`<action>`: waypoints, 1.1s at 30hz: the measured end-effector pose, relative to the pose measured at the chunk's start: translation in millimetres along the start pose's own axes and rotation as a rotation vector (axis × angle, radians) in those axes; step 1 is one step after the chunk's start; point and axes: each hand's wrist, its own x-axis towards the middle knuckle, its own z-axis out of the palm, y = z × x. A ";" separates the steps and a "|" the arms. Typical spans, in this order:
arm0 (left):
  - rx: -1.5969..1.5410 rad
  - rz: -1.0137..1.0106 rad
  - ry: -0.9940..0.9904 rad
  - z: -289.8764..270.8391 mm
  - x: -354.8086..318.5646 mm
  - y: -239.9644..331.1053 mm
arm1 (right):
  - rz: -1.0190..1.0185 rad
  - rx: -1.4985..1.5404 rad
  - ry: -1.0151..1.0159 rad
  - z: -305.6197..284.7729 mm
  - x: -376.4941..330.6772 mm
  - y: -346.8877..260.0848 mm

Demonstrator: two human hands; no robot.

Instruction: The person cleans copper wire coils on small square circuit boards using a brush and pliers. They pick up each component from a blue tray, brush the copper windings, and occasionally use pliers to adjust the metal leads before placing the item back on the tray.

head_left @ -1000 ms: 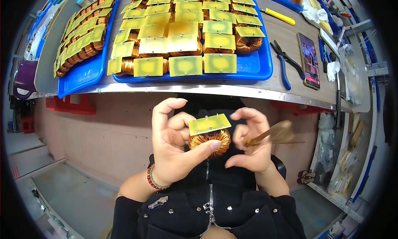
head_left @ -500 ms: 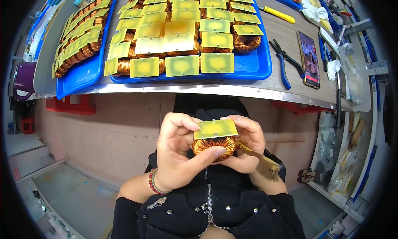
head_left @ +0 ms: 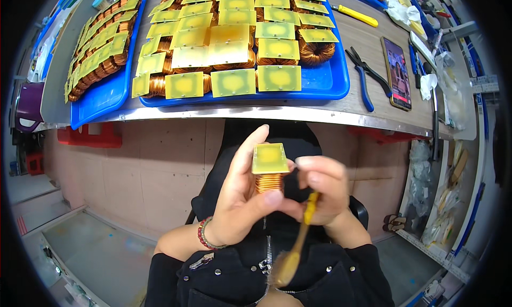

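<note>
My left hand [head_left: 237, 192] holds a copper-wound toroidal coil [head_left: 268, 183] in front of my chest. On top of the coil sits a flat yellow-green board [head_left: 270, 158], turned so a narrow side faces me. My right hand [head_left: 322, 190] is close by on the right, somewhat blurred, its thumb side near the coil. In its fingers is the yellow handle of a brush [head_left: 293, 256], whose bristles point down toward my jacket and are smeared by motion. Whether the right fingertips touch the coil I cannot tell.
A blue tray [head_left: 330, 78] on the bench carries rows of similar board-topped coils; another blue tray [head_left: 101, 112] stands left. To the right lie pliers [head_left: 366, 80], a yellow-handled tool [head_left: 357, 16] and a phone [head_left: 396, 72]. A purple mug [head_left: 29, 107] is far left.
The coil has been turned, so its board shows narrow side on. My right hand has drawn off to the right of it, and the brush has swung bristles-down toward the middle.
</note>
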 end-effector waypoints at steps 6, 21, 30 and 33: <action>-0.106 -0.038 -0.025 -6.4 6.4 0.7 | 0.097 -0.756 0.082 -97.8 39.8 27.1; 0.117 0.033 -0.012 -11.4 1.3 11.6 | 0.322 -1.263 0.035 -113.1 51.5 85.7; 1.092 0.588 -0.191 -34.6 2.5 25.4 | -0.195 -0.831 -0.454 -96.0 67.3 -28.0; 1.174 0.628 -0.232 -29.7 1.2 30.6 | -0.274 -0.955 -0.505 -80.0 65.0 -36.1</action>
